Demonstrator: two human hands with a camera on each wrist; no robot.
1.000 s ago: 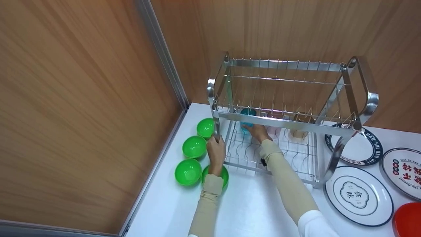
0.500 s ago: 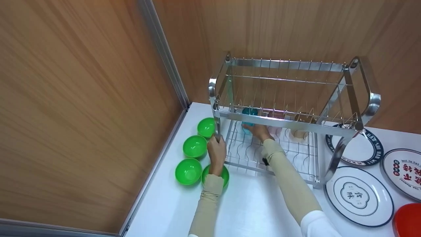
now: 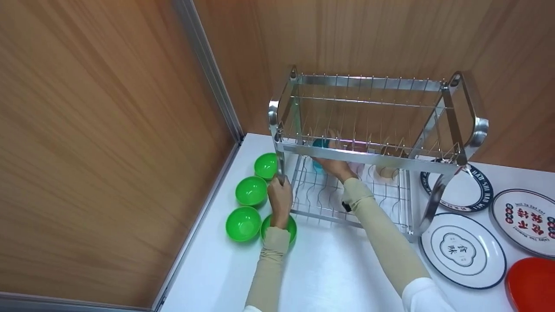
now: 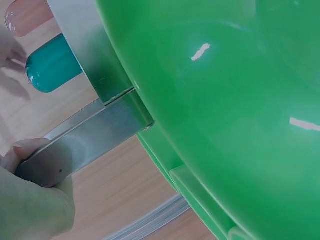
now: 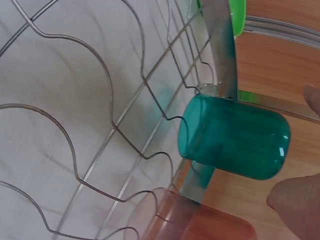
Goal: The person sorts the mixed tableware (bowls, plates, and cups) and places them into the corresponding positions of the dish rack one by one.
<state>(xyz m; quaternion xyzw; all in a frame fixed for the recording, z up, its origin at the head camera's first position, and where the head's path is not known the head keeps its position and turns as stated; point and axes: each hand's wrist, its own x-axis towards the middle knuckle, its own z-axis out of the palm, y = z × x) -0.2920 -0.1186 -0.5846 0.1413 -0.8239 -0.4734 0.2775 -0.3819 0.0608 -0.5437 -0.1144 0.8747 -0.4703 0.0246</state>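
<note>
White tabletop (image 3: 329,273) bears one rack (image 3: 370,158) holding three cups (image 5: 235,137) beside four bowls (image 3: 243,224).

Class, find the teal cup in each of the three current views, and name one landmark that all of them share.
Head: teal cup right of centre, near mid-height, partly hidden by the rack's front bar.
Left wrist: teal cup in the upper left.
Right wrist: teal cup right of centre, around mid-height.
Shared landmark: the pink cup, the teal cup's neighbour in every view.
</note>
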